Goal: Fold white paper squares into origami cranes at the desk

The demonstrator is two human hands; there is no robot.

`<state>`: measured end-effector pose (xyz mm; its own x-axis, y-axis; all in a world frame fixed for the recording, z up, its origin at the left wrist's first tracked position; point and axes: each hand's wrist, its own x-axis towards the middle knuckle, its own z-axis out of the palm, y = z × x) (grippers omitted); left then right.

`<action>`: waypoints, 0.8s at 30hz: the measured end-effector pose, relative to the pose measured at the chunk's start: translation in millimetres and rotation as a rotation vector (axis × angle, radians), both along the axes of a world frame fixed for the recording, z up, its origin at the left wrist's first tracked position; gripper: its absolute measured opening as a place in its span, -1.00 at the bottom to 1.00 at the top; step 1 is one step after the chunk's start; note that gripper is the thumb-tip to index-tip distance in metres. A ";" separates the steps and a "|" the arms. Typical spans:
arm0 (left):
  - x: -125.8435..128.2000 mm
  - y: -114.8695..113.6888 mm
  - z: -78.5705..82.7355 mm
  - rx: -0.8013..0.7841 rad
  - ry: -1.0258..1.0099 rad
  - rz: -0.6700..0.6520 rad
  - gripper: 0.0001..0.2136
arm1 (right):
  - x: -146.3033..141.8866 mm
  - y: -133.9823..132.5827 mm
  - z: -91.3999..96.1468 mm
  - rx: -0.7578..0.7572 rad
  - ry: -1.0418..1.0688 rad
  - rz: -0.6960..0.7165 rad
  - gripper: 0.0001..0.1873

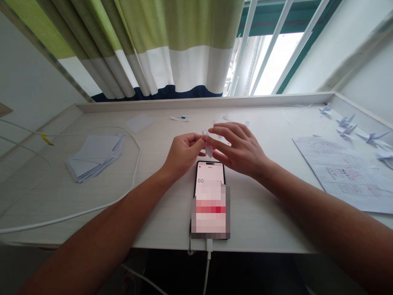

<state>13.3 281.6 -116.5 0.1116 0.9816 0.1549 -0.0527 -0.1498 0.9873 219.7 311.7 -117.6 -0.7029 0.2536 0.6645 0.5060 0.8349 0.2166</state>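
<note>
Both my hands meet above the middle of the white desk (260, 221), just beyond a phone (210, 180) lying screen up. My left hand (183, 152) is closed in a pinch on a small folded white paper piece (207, 144). My right hand (239, 146) also grips that paper, thumb under it and fingers curved over it. Much of the paper is hidden behind my fingers.
A stack of white paper squares (93, 157) lies at the left. A white cable (92, 209) loops over the desk to the phone. Several folded paper cranes (346, 123) sit at the far right, beside a printed sheet (344, 172). Paper scraps (139, 122) lie near the curtain (172, 53).
</note>
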 end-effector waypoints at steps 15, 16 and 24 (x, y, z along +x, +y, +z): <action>-1.1 0.4 5.3 -0.114 -0.180 -0.109 -0.75 | 6.4 3.6 1.0 -0.096 0.092 0.126 -0.66; -1.4 0.6 5.1 -0.132 -0.194 -0.121 -0.75 | 6.9 4.0 0.8 -0.070 0.103 0.135 -0.69; -2.1 -2.2 10.6 -0.162 -0.162 -0.187 -0.72 | 7.2 2.5 4.5 -0.166 0.059 0.058 -0.82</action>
